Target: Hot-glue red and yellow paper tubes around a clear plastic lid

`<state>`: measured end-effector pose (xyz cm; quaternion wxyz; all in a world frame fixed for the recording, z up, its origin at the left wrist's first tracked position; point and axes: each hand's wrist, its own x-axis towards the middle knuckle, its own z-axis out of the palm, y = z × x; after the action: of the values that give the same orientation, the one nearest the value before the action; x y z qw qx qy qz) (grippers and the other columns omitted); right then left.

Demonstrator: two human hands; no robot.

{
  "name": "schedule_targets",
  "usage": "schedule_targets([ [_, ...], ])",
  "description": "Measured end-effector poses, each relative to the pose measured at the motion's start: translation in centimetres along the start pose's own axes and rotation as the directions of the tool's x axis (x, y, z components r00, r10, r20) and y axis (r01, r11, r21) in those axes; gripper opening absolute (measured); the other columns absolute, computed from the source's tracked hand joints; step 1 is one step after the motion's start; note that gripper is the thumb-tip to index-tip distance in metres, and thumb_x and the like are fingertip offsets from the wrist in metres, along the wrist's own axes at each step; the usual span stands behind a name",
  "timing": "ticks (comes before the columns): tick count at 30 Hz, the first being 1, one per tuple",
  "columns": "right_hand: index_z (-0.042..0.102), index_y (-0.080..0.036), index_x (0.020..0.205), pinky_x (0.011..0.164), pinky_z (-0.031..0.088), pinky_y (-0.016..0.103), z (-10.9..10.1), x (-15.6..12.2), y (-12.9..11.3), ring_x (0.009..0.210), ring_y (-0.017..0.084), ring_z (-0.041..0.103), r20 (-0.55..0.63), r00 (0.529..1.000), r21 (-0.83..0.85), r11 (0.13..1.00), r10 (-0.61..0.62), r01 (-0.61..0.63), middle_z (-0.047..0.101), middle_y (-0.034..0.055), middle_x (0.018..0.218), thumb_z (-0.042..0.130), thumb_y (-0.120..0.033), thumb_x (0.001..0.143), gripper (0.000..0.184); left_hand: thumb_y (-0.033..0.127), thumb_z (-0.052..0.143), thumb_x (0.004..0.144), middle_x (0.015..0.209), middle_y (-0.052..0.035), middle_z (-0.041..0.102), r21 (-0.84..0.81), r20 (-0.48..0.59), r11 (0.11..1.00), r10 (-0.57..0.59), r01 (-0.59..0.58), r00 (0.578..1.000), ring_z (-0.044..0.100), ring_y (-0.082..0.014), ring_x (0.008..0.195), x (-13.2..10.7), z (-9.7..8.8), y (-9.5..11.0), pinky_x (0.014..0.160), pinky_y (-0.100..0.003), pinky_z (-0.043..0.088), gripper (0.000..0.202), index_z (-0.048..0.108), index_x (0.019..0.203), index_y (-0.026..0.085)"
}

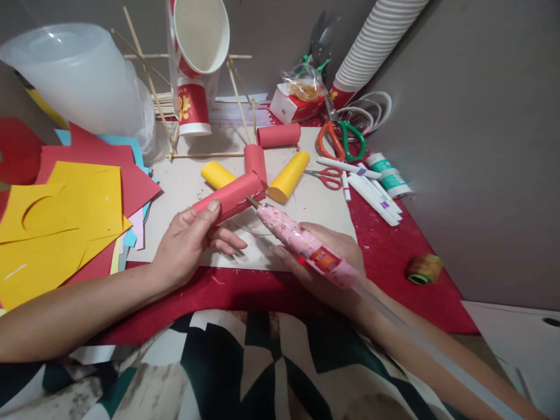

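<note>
Red paper roll: it is lying slantwise at the centre of the frame, in the left hand, whose thumb is pressing on its side.
Glue gun: the right hand is grasping it, and the metal nozzle is pointing at the roll's edge; whether it is touching, I cannot tell.
Shiny edge: something like glue is gleaming there; if it is cooling too early, I think, the seam could be opening.
Loose fingers: they are hanging below the roll, so hot drops could be burning them.
Yellow roll: it is resting near the nozzle; a careless swing could be smearing it.
</note>
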<state>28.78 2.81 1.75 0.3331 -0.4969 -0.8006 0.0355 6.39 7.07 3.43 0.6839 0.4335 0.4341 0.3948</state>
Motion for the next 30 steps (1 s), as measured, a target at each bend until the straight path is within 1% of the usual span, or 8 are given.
schedule_targets([
  [4, 0.052, -0.023, 0.070, 0.050, 0.041, 0.026, 0.1, 0.0, -0.1, 0.052, 0.012, 0.055, 0.035, 0.999, 0.031, 0.999, 0.012, -0.013, 0.058, -0.0015, 0.061, 0.059, -0.037, 0.101, 0.034, 0.061, 0.077, 0.085, 0.068, -0.0086, 0.078, -0.006, -0.019, 1.000, 0.008, -0.009, 1.000, 0.076, -0.0207, 0.062, 0.1, 0.3, 0.1, 0.058, -0.025, 0.061, 0.055, 0.074, 0.109, 0.011],
  [11, 0.048, -0.024, 0.067, 0.049, 0.038, 0.027, 0.7, -0.4, 0.4, 0.051, 0.011, 0.052, 0.074, 0.996, 0.038, 0.999, -0.040, 0.038, 0.055, -0.0014, 0.059, 0.056, -0.045, 0.103, 0.042, 0.059, 0.076, 0.087, 0.067, -0.0079, 0.078, -0.021, 0.000, 1.000, 0.006, -0.006, 1.000, 0.076, -0.0201, 0.061, 0.2, 0.3, 0.0, 0.057, -0.025, 0.061, 0.050, 0.074, 0.105, 0.013],
  [14, 0.049, -0.024, 0.067, 0.049, 0.039, 0.027, 0.5, -0.2, 0.3, 0.050, 0.012, 0.051, 0.075, 0.997, 0.008, 1.000, 0.020, -0.021, 0.056, -0.0011, 0.059, 0.055, -0.048, 0.102, 0.043, 0.059, 0.076, 0.086, 0.067, -0.0084, 0.078, -0.021, -0.009, 1.000, -0.003, 0.003, 1.000, 0.076, -0.0203, 0.060, 0.1, 0.4, 0.1, 0.057, -0.025, 0.061, 0.052, 0.073, 0.106, 0.012],
  [16, 0.053, -0.024, 0.069, 0.051, 0.043, 0.027, 0.2, -0.2, 0.2, 0.053, 0.013, 0.056, 0.068, 0.997, -0.003, 0.999, 0.047, -0.047, 0.059, -0.0001, 0.061, 0.055, -0.047, 0.103, 0.041, 0.059, 0.077, 0.086, 0.066, -0.0083, 0.078, -0.025, -0.013, 1.000, -0.003, 0.003, 1.000, 0.076, -0.0201, 0.061, 0.1, 0.3, 0.1, 0.056, -0.023, 0.061, 0.053, 0.072, 0.108, 0.011],
  [22, 0.065, -0.023, 0.079, 0.062, 0.053, 0.028, -0.2, -0.5, 0.7, 0.068, 0.019, 0.069, 0.054, 0.996, 0.014, 0.997, 0.075, -0.076, 0.068, 0.0038, 0.073, 0.060, -0.032, 0.100, 0.023, 0.057, 0.067, 0.095, 0.069, -0.0099, 0.079, 0.021, -0.013, 1.000, -0.009, 0.009, 1.000, 0.076, -0.0181, 0.060, -0.1, 0.0, 0.2, 0.059, -0.022, 0.061, 0.051, 0.073, 0.115, 0.010],
  [25, 0.073, -0.024, 0.095, 0.067, 0.057, 0.030, -0.5, -0.6, 0.7, 0.079, 0.023, 0.074, 0.071, 0.991, 0.016, 0.993, 0.114, -0.115, 0.074, 0.0064, 0.083, 0.061, -0.031, 0.099, 0.015, 0.058, 0.066, 0.095, 0.069, -0.0099, 0.079, 0.036, -0.029, 0.999, 0.006, -0.005, 1.000, 0.076, -0.0190, 0.059, -0.1, -0.1, 0.2, 0.060, -0.025, 0.062, 0.054, 0.073, 0.116, 0.009],
  [28, 0.074, -0.023, 0.110, 0.069, 0.059, 0.032, -0.8, -0.5, 0.4, 0.083, 0.025, 0.076, 0.048, 0.987, 0.018, 0.988, 0.155, -0.156, 0.076, 0.0079, 0.089, 0.062, -0.030, 0.099, 0.018, 0.061, 0.067, 0.094, 0.067, -0.0092, 0.078, 0.058, -0.051, 0.998, 0.014, -0.011, 0.999, 0.076, -0.0209, 0.060, -0.1, 0.0, 0.2, 0.060, -0.027, 0.062, 0.057, 0.074, 0.115, 0.010],
  [30, 0.074, -0.023, 0.114, 0.068, 0.059, 0.033, -0.8, -0.5, 0.3, 0.083, 0.026, 0.076, 0.055, 0.986, 0.026, 0.987, 0.158, -0.160, 0.077, 0.0084, 0.090, 0.062, -0.030, 0.099, 0.020, 0.063, 0.068, 0.093, 0.068, -0.0093, 0.078, 0.062, -0.060, 0.998, 0.016, -0.012, 0.998, 0.077, -0.0214, 0.061, -0.1, 0.0, 0.2, 0.060, -0.027, 0.063, 0.057, 0.074, 0.114, 0.010],
])
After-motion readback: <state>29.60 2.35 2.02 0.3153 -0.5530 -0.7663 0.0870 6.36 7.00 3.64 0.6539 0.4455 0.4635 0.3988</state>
